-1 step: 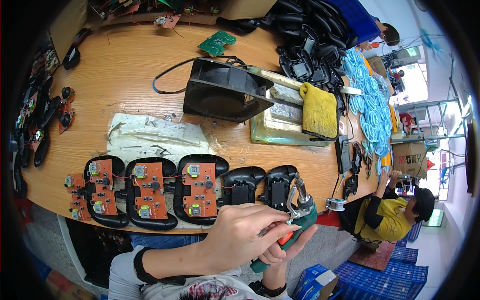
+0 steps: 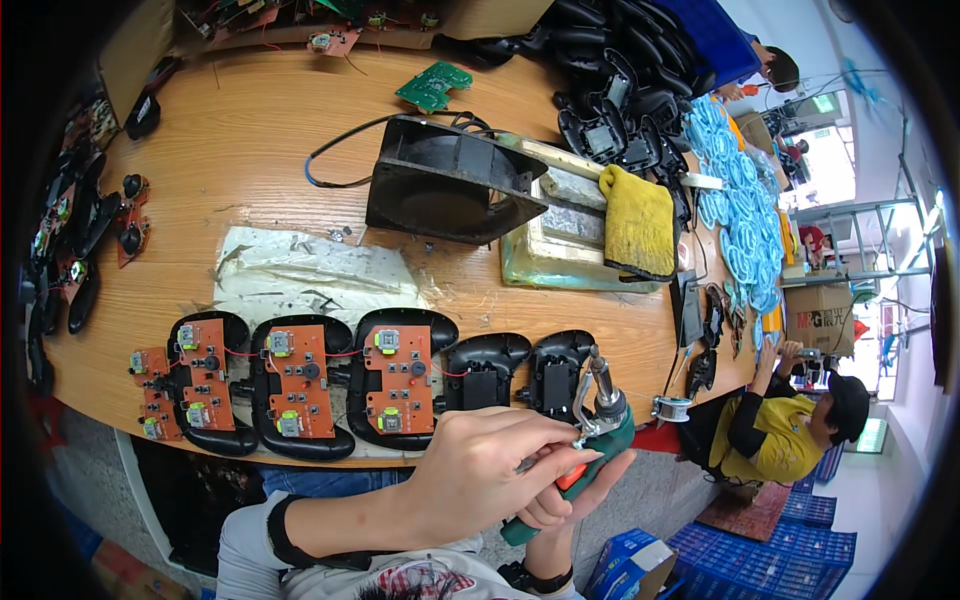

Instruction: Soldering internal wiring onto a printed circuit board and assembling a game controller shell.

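A green soldering gun point(image 2: 615, 428) with an orange trigger is held upright near the table's front edge, its metal tip pointing up and away. My right hand point(image 2: 597, 487) is wrapped round its handle. My left hand point(image 2: 488, 462) is closed in a pinch beside the gun's thin metal feed tube; whatever lies between its fingertips is too small to make out. To the left, a row of black game controller shells stands along the front edge, several with orange circuit boards point(image 2: 402, 375) joined by red wires. Two shells nearest the hands show black boxes point(image 2: 485, 388) inside.
Behind the row are a black fan point(image 2: 440, 190), a pale box with a yellow cloth point(image 2: 638, 225), and a green circuit board point(image 2: 435, 86). A solder spool point(image 2: 671, 408) sits at the right edge. Beyond lie coiled blue cables point(image 2: 735, 200) and a co-worker in yellow point(image 2: 780, 440).
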Demonstrator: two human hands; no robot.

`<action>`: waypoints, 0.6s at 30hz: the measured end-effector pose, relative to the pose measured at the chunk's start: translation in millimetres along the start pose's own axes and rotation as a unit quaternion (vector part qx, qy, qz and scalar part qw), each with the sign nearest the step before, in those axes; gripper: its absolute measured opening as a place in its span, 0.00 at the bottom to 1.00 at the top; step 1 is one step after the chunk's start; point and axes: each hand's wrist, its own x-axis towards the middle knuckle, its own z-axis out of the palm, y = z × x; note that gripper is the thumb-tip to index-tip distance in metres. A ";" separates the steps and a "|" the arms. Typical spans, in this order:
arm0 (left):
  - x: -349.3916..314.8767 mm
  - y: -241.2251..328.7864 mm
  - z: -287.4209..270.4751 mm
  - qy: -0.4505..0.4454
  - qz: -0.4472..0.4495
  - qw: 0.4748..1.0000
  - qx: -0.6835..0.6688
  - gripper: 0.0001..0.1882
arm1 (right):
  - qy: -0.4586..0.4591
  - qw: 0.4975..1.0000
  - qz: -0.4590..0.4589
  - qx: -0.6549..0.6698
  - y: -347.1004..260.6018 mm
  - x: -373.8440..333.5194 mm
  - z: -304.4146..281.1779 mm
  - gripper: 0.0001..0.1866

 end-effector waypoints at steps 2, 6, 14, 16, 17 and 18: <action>0.7 0.3 -1.5 0.001 0.000 1.000 -0.002 0.08 | 0.011 1.000 -0.007 0.002 2.0 -0.5 1.0 0.55; 0.0 -0.6 -7.9 -0.018 -0.028 0.999 0.004 0.11 | 0.037 0.999 -0.019 -0.033 7.5 4.8 3.3 0.54; -3.2 27.8 -63.9 -0.077 0.010 0.971 0.227 0.02 | 0.058 0.966 -0.163 -0.194 -52.4 -23.1 3.2 0.40; -9.2 25.6 -83.6 -0.008 -0.099 0.971 0.217 0.08 | 0.142 0.936 -0.239 -0.216 -69.1 -37.0 -0.6 0.34; -9.0 35.1 -95.4 0.011 -0.136 0.962 0.237 0.10 | 0.137 0.935 -0.248 -0.215 -76.7 -37.9 -4.4 0.32; -13.2 33.1 -106.8 0.021 -0.126 0.942 0.309 0.12 | 0.139 0.930 -0.258 -0.220 -84.8 -39.8 -7.4 0.31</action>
